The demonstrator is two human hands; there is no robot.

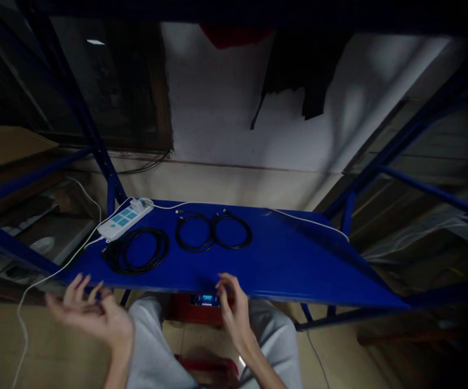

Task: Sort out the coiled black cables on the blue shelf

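Note:
My left hand [92,319] is held palm up in front of the blue shelf's left front corner, its fingers spread with nothing in them. My right hand [236,308] is at the shelf's front edge, fingers loosely bent with a gap between them, and no object shows in it. On the blue shelf [291,259] lie coiled black cables. A thicker coil [163,251] rests at the left, nearest my left hand. Two thinner loops, a left cable loop [177,237] and a right cable loop [250,237], lie side by side at the middle, their plugs toward the back.
A white power strip [114,230] with blue sockets sits at the shelf's back left, with a white cord [47,278] hanging off the left side. Blue frame posts [347,213] stand at both ends. Below the front edge, a lit screen [205,300] lies on a red surface between my knees.

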